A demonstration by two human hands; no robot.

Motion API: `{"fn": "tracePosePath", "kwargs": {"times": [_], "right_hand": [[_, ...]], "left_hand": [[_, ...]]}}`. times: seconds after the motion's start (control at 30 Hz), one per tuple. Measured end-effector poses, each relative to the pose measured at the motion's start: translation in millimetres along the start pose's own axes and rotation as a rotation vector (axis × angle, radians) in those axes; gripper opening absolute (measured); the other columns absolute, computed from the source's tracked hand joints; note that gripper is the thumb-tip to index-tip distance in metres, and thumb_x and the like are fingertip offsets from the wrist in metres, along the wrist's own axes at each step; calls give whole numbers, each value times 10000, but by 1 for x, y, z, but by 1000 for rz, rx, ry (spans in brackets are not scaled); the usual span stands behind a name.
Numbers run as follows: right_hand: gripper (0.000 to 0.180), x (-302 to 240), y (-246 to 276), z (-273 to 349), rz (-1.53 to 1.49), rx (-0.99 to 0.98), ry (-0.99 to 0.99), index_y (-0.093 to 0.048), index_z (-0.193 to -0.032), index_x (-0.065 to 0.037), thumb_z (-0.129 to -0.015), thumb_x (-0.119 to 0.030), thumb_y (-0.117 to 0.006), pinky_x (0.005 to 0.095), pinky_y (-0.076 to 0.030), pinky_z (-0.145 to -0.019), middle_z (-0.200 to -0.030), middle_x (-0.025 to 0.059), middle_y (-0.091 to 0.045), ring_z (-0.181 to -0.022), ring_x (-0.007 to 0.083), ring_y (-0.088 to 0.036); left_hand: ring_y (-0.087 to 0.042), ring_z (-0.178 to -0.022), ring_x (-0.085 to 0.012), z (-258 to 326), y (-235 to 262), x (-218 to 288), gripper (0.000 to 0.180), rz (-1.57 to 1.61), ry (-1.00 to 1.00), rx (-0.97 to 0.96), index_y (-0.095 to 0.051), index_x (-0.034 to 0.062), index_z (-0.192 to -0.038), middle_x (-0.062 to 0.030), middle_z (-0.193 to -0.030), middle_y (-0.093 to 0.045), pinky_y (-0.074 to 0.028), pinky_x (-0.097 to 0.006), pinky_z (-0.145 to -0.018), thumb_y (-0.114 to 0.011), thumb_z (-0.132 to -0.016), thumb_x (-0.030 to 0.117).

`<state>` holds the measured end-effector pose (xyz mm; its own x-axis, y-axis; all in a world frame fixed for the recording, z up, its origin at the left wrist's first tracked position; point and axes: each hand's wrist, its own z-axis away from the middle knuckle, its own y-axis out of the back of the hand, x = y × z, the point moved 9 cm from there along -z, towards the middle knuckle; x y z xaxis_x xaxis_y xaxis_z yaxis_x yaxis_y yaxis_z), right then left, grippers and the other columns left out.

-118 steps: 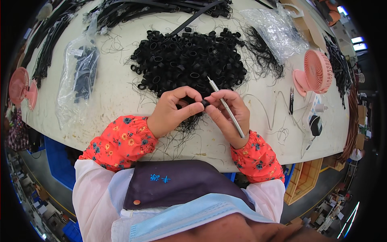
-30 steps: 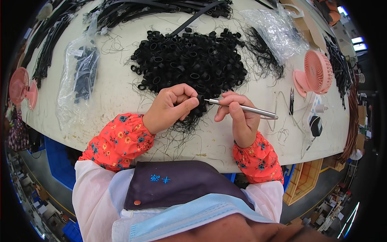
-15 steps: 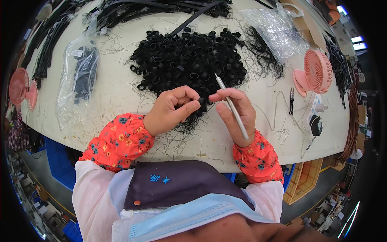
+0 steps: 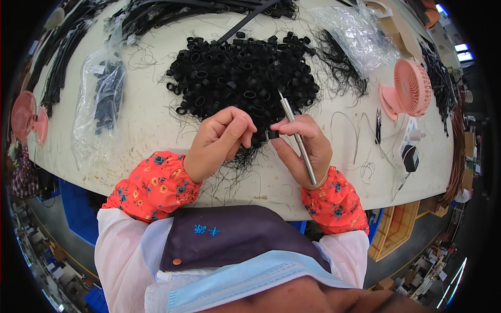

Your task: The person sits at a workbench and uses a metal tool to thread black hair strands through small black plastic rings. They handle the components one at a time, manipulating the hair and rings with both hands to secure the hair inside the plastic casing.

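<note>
My right hand (image 4: 308, 148) pinches a small black belt loop (image 4: 273, 134) between thumb and forefinger. Across the same fingers lies a slim silver pen-shaped tool (image 4: 298, 136), its thin pointed tip toward the pile. Just left of the loop, my left hand (image 4: 216, 138) is closed, thumb against the bent fingers; whatever it may hold is hidden. Beyond both hands spreads a big heap of black belt loops (image 4: 245, 70), with loose black threads (image 4: 237, 167) trailing out at its near side.
Black belts (image 4: 203, 13) lie at the back. A clear bag of black pieces (image 4: 107, 99) is on the left. To the right are a pink fan (image 4: 411, 86), black-handled snips (image 4: 378, 127), a crumpled plastic bag (image 4: 355, 36) and a thread tangle (image 4: 339, 65). Another pink fan (image 4: 28, 116) stands far left.
My left hand has drawn back slightly to the left, away from the belt loop. That loop now shows in my right hand's pinch, and the silver tool has shifted slightly.
</note>
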<state>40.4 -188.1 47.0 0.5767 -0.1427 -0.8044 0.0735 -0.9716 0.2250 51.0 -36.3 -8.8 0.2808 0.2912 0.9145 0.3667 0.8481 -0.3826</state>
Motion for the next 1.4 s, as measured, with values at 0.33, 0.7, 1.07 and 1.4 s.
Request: {"fn": "tracePosePath", "kwargs": {"times": [0.33, 0.7, 1.07, 1.4], "right_hand": [[200, -7, -1, -3, 91, -48, 56, -611, -1039, -55, -845, -25, -648, 325, -476, -751, -936, 85, -656, -830, 237, -598], [147, 8, 4, 2, 5, -6, -107, -613, -1030, -33, -886, -14, -589, 297, -474, -716, -901, 100, -646, -801, 211, -597], [240, 3, 3, 0, 29, -32, -30, -610, -1039, -47, -816, 12, -673, 298, -479, -699, -904, 102, -644, -792, 214, -608], [394, -6, -19, 4, 87, -84, 66, -609, -1046, -77, -703, 43, -758, 313, -515, -663, -893, 98, -646, -768, 243, -636]], "left_hand": [[-348, -420, -38, -6, -2, -25, 421, 71, 282, -76, -578, 61, -836, 2, -620, -521, -286, -199, -410, -381, -1026, 380], [-644, -644, -214, 3, -37, 7, 211, -1420, -586, -99, -651, 122, -947, -29, -718, -644, -506, -332, -548, -731, -756, 162], [-515, -583, -57, -11, -8, 4, 177, -624, -57, -69, -623, 55, -836, 8, -662, -593, -392, -218, -513, -745, -813, 181], [-447, -607, 2, -11, -1, -15, 180, -214, 55, -22, -628, 30, -849, 34, -706, -593, -349, -177, -527, -724, -852, 182]]}}
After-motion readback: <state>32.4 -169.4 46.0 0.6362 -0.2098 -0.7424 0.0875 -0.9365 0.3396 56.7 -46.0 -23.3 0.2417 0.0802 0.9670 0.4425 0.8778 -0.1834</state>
